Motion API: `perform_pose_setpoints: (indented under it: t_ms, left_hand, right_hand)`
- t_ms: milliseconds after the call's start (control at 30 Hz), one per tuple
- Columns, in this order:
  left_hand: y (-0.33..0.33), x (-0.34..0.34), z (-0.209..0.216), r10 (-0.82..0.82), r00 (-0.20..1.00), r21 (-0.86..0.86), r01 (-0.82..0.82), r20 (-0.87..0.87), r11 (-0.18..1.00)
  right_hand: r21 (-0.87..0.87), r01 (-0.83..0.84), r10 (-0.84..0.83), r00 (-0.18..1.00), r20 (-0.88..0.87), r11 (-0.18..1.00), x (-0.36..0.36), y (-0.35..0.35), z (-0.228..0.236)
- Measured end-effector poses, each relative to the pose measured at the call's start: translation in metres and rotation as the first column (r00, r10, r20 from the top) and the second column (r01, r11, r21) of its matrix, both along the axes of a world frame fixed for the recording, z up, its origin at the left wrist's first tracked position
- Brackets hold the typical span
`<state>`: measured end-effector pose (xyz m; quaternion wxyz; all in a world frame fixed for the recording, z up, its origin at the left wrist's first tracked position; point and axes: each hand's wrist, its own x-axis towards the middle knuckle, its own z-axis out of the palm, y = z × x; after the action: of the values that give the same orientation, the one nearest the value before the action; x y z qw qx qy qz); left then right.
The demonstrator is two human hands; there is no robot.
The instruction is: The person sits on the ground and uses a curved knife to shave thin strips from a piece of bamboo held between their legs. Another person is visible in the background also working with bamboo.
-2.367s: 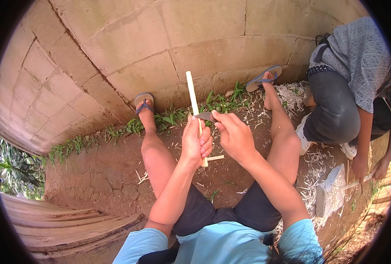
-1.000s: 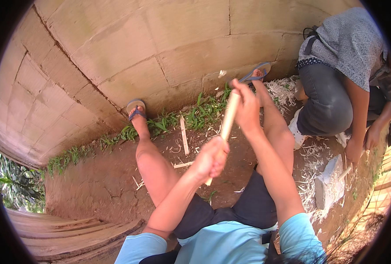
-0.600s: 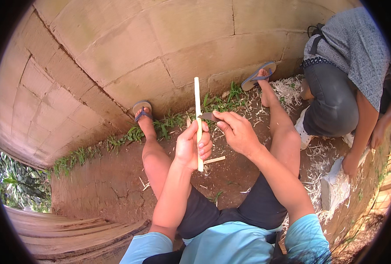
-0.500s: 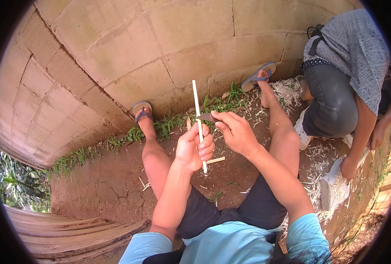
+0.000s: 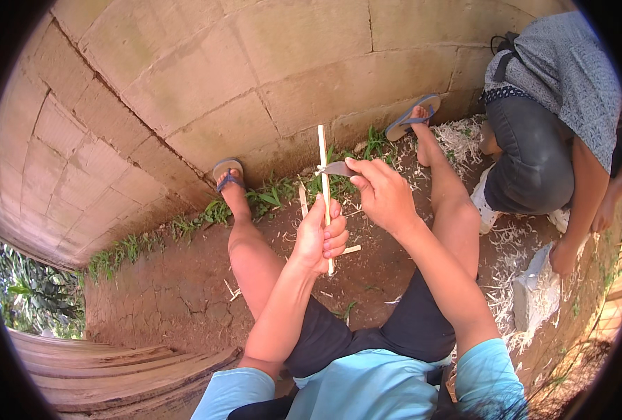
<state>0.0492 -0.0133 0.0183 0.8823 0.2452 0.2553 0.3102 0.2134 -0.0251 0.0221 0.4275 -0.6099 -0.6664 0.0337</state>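
left hand [image 5: 319, 238]: fingers curled tight round a thin pale stick [image 5: 323, 175], gripping its lower part.
right hand [image 5: 383, 192]: fingers closed on a small knife [image 5: 339, 169], blade pointing left and touching the stick just above the left hand.
stick: upright, long axis running away from the body; top end free, short bottom end poking out below the fist.
nearer hand: left holds, right cuts.
ground: bare dirt [image 5: 171, 294], shavings, grass along a block wall [image 5: 255, 77].
nearby: a crouching person [image 5: 556, 126] at right.
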Motion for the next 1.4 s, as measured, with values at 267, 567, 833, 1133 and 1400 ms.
perform_pose_setpoints:
  t_ms: [267, 567, 833, 1133, 1400]
  left_hand:
    - [-0.027, 0.029, -0.004, -0.155, 0.967, 0.107, 0.179, -0.202, 0.978]
    - [-0.001, 0.007, -0.007, 0.203, 0.942, 0.318, -0.113, -0.268, 0.941]
    - [-0.016, 0.023, -0.015, 0.523, 0.648, 0.712, 0.042, -0.553, 0.701]
    - [-0.047, 0.051, -0.012, 0.147, 0.797, 0.559, 0.265, -0.586, 0.786]
    - [0.018, -0.004, -0.019, 0.362, 0.848, 0.371, -0.217, -0.387, 0.903]
  right_hand:
    - [-0.003, 0.251, -0.238, 0.912, -0.334, 0.968, 0.072, 0.056, -0.012]
    - [-0.095, -0.190, 0.160, 0.953, -0.255, 0.977, -0.006, -0.009, -0.015]
    - [0.007, -0.052, 0.053, 0.996, -0.077, 0.999, -0.002, 0.000, -0.014]
    - [-0.048, 0.289, -0.292, 0.924, -0.246, 0.956, 0.063, 0.050, -0.014]
    - [-0.187, -0.113, 0.064, 0.966, -0.250, 0.976, 0.005, -0.013, -0.010]
